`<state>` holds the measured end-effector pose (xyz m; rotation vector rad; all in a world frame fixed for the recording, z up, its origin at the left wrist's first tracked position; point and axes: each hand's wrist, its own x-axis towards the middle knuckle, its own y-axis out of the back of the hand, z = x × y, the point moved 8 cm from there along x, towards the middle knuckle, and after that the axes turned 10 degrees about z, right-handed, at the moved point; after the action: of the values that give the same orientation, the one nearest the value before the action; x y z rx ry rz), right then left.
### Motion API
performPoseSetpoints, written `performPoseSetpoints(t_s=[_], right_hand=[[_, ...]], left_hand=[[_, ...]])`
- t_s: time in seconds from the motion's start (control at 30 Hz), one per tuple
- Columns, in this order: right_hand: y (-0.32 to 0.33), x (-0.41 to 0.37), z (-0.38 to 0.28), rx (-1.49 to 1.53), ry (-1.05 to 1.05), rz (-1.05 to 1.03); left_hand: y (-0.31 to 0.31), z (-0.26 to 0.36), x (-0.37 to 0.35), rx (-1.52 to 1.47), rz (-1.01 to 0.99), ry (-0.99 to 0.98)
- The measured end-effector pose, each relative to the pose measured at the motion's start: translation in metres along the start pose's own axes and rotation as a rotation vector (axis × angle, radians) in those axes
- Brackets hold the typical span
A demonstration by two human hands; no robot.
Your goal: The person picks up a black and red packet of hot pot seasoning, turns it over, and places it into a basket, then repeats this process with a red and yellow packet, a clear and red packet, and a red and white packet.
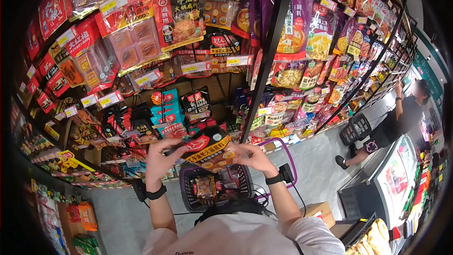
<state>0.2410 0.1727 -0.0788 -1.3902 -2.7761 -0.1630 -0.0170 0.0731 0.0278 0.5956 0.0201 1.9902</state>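
A black, red and orange food packet [207,149] is held up in front of my chest, above the basket. My left hand [165,159] grips its left end, with the thumb on the packet's edge. At its right end, my right hand [255,157] has its fingers closed on the packet's edge. Below the packet is a dark basket [185,198] with a purple handle [293,158]. Inside the basket lie a packet with an orange and black front [206,186] and a red, clear-looking packet [230,179].
Shelving with hanging food packets [181,19] fills the front, divided by a black upright post [270,42]. At the right a person [409,113] stands beside a dark basket [356,130] and a freezer case [384,184]. A cardboard box [321,211] is at the lower right.
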Motion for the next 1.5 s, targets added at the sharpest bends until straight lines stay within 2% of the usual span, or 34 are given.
performPoseSetpoints(t_s=[0.07,0.1,0.2,0.3,0.37,0.4,0.5,0.57,0.6,0.67,0.8,0.93,1.0,1.1,1.17,1.2,1.3,1.4,1.5], right_hand=[[-0.004,-0.003,0.022,0.121,-0.032,-0.021],[-0.002,0.006,0.046,0.144,-0.056,-0.016],[-0.001,0.000,0.092,0.206,-0.145,0.010],[0.007,0.001,0.195,0.163,-0.216,0.076],[0.024,-0.005,0.225,-0.007,-0.321,0.189],[0.031,-0.009,0.235,-0.093,-0.374,0.246],[0.021,-0.029,0.236,0.349,-0.536,0.254],[0.014,-0.037,0.246,0.359,-0.575,0.188],[0.013,-0.041,0.243,0.321,-0.590,0.198],[0.013,-0.052,0.240,0.311,-0.624,0.216],[0.010,-0.068,0.257,0.393,-0.693,0.260],[0.012,-0.065,0.261,0.410,-0.695,0.263],[0.010,-0.060,0.254,0.426,-0.686,0.264],[0.009,-0.036,0.224,0.463,-0.638,0.269],[0.009,-0.020,0.202,0.501,-0.608,0.268],[0.013,-0.006,0.198,0.490,-0.523,0.259],[0.026,0.034,0.118,0.572,-0.344,0.281],[0.040,0.077,0.022,0.615,-0.138,0.206],[0.050,0.111,-0.087,0.648,0.099,0.137]], left_hand=[[-0.010,-0.023,-0.012,0.064,-0.060,0.095],[-0.021,-0.013,-0.005,0.136,-0.095,0.005],[-0.051,-0.042,-0.019,0.185,-0.100,-0.031],[-0.080,-0.121,-0.045,0.137,-0.135,0.027],[-0.108,-0.158,-0.070,0.168,-0.274,0.175],[-0.119,-0.160,-0.077,0.318,-0.343,0.108],[-0.150,-0.257,-0.124,0.410,-0.440,0.119],[-0.156,-0.295,-0.145,0.495,-0.476,0.126],[-0.155,-0.313,-0.153,0.531,-0.487,0.226],[-0.154,-0.344,-0.171,0.509,-0.474,0.279],[-0.149,-0.378,-0.191,0.507,-0.547,0.422],[-0.157,-0.379,-0.194,0.463,-0.533,0.433],[-0.166,-0.379,-0.194,0.506,-0.576,0.422],[-0.169,-0.367,-0.200,0.286,-0.493,0.412],[-0.178,-0.388,-0.217,0.256,-0.545,0.460],[-0.181,-0.400,-0.227,0.239,-0.573,0.489],[-0.177,-0.430,-0.267,0.203,-0.685,0.723],[-0.169,-0.440,-0.287,0.167,-0.797,0.801],[-0.151,-0.460,-0.318,0.117,-0.810,0.462]])
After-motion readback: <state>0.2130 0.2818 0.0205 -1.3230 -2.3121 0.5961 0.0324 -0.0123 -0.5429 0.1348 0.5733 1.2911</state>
